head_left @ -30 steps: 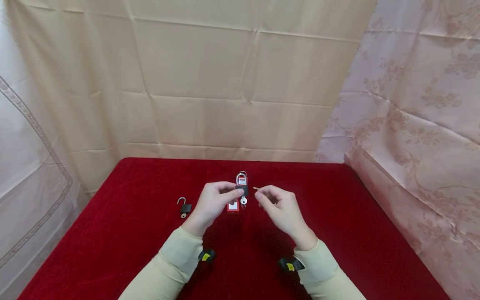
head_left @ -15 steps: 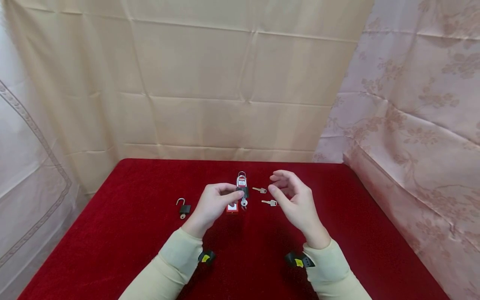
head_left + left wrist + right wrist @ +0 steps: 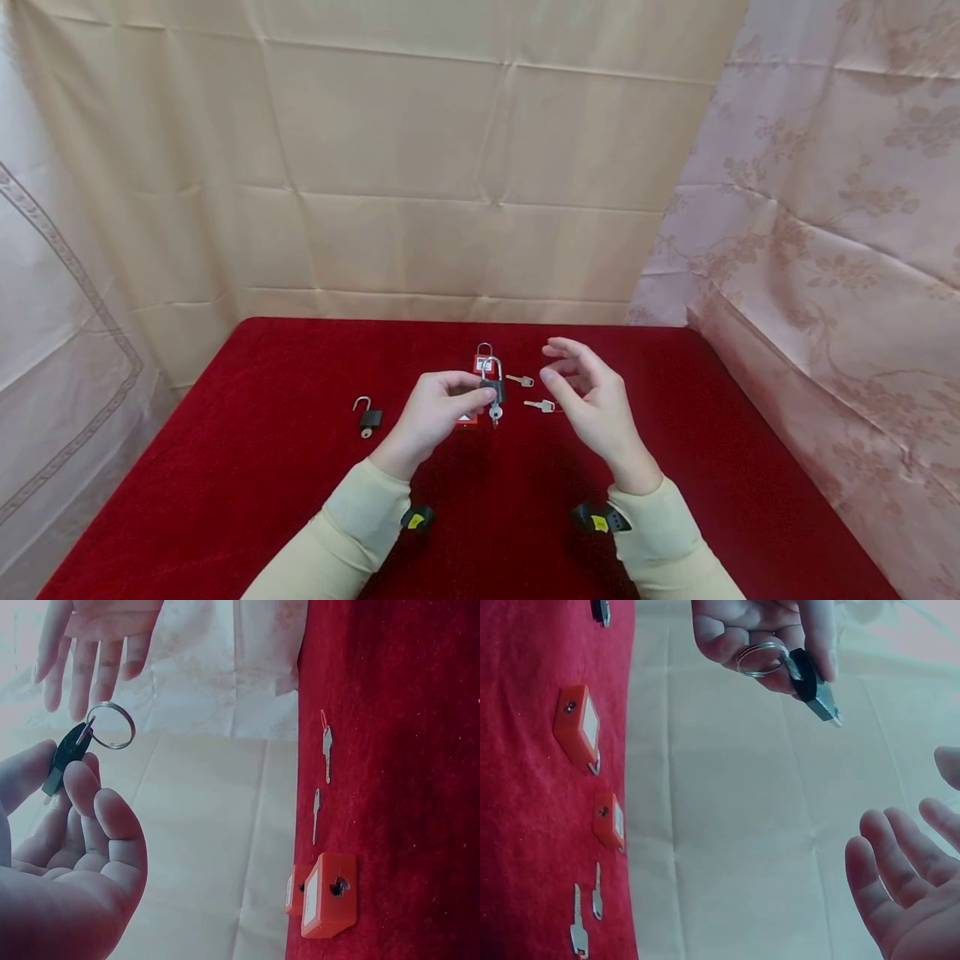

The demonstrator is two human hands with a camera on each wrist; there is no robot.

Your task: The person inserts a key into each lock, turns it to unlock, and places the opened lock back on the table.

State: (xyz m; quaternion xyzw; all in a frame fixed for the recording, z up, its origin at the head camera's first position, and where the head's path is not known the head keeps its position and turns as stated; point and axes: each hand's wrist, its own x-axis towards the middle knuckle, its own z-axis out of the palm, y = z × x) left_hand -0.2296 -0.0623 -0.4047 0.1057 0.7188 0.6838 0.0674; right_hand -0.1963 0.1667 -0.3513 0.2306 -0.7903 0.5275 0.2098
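Observation:
My left hand (image 3: pixel 435 414) pinches a black padlock (image 3: pixel 498 388) between thumb and fingers, raised over the table. Its silver shackle points away from me. A key (image 3: pixel 496 412) sits in its lower end, and a metal split ring (image 3: pixel 134 727) hangs from that key. To the right, my right hand (image 3: pixel 603 410) is held up with fingers loosely bent and nothing in them; the right wrist view shows its bare palm. Two loose keys, one farther (image 3: pixel 526 381) and one nearer (image 3: pixel 545 407) with a red loop, lie on the table left of it.
Behind the held padlock lie two red padlocks, one farther (image 3: pixel 483 364) and one nearer (image 3: pixel 467 422), partly covered by my left hand. At left, another black padlock (image 3: pixel 371 419) lies with its shackle open and a key in it. Red cloth (image 3: pixel 300 500) covers the table.
My right hand has drawn back to the right and its fingers have spread, uncovering both keys on the table. My left hand has shifted slightly right and nearer with the padlock.

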